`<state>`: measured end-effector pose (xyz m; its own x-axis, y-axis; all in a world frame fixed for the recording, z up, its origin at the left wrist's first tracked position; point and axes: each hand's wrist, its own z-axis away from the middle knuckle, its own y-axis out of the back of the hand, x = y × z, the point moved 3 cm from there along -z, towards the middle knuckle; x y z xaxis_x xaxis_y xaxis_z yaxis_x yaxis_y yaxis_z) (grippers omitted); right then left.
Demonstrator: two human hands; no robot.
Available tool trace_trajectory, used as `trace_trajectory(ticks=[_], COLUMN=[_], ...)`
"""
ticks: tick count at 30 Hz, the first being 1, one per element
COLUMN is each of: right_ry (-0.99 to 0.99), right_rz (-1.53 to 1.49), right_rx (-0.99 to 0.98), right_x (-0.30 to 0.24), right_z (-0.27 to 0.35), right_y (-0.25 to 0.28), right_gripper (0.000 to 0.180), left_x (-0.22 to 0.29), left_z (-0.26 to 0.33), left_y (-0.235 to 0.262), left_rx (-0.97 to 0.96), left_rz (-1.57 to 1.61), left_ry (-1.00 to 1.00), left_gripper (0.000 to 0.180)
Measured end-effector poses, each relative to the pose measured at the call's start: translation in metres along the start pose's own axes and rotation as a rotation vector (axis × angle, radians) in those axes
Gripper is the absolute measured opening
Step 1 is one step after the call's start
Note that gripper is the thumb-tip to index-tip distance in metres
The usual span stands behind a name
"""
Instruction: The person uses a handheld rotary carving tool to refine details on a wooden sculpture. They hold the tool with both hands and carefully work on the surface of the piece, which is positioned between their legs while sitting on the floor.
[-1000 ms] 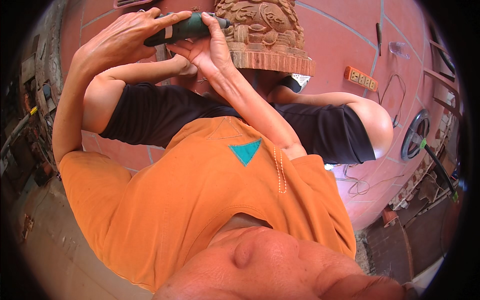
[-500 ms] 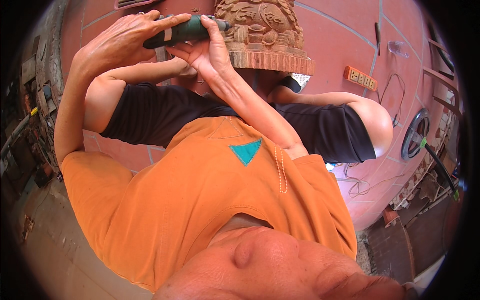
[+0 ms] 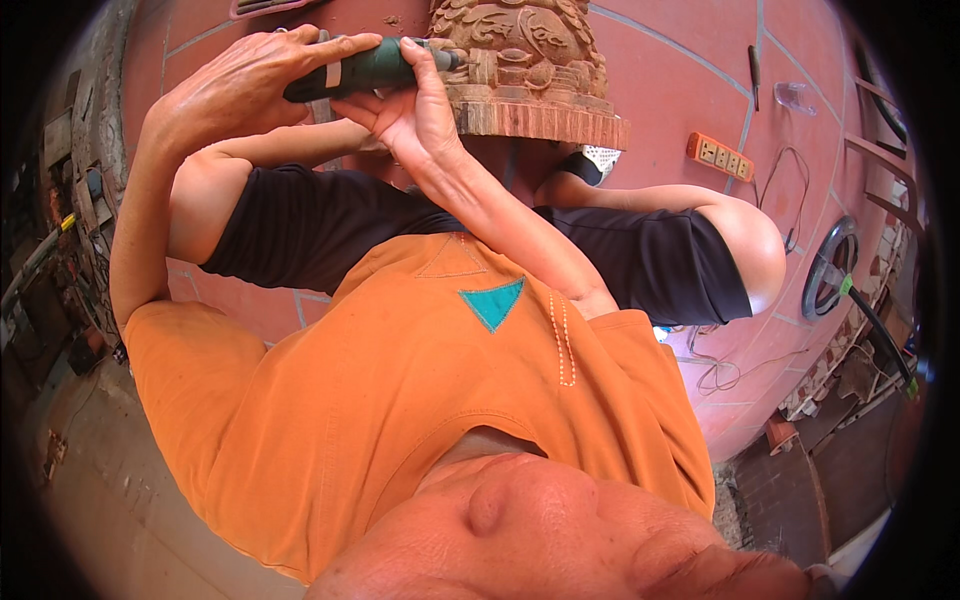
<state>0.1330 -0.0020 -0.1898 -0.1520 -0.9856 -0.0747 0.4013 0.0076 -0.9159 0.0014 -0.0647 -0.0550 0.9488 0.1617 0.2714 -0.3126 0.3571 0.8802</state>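
Note:
A dark green rotary tool (image 3: 372,68) lies across both my hands, its nose pointing right at a carved wooden statue (image 3: 530,45). My left hand (image 3: 262,82) is closed round the tool's rear, with the index finger stretched along its top. Nearer the nose, my right hand (image 3: 418,112) supports the tool, thumb up along its side and fingers underneath. The nose is right by the statue's left side, just above its flat base (image 3: 545,122). Whether the bit touches the wood is too small to tell.
My bent legs flank the statue on a red tiled floor (image 3: 680,90). To the right are an orange power strip (image 3: 720,157), a dark slim tool (image 3: 755,75), a clear plastic cup (image 3: 795,97), loose cords and a round fan-like thing (image 3: 832,268). A pink tray (image 3: 270,6) sits far left.
The tool's nose has dropped slightly toward me along the statue's left side. My right hand has shifted a little with it; both hands keep their hold.

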Motion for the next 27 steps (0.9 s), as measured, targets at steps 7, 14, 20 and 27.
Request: trace_trajectory(ticks=[7,14,20,27], right_ry=[-0.006,-0.002,0.015,0.004], right_rz=[-0.007,0.013,-0.004,-0.030], right_rx=[0.005,0.012,0.035,0.050], right_x=[0.003,0.005,0.006,0.008], right_z=[0.001,0.005,0.007,0.011], right_y=[0.002,0.001,0.001,0.001], right_gripper=[0.050,0.049,0.049,0.048], left_x=[0.001,0.003,0.000,0.002], left_z=[0.000,0.001,0.001,0.002], left_y=[0.001,0.002,-0.001,-0.004], left_rx=[-0.020,-0.045,-0.047,-0.037], left_rz=[0.019,0.027,0.019,-0.004], left_ry=[0.007,0.009,-0.012,-0.029], left_gripper=[0.097,0.094,0.094,0.094])
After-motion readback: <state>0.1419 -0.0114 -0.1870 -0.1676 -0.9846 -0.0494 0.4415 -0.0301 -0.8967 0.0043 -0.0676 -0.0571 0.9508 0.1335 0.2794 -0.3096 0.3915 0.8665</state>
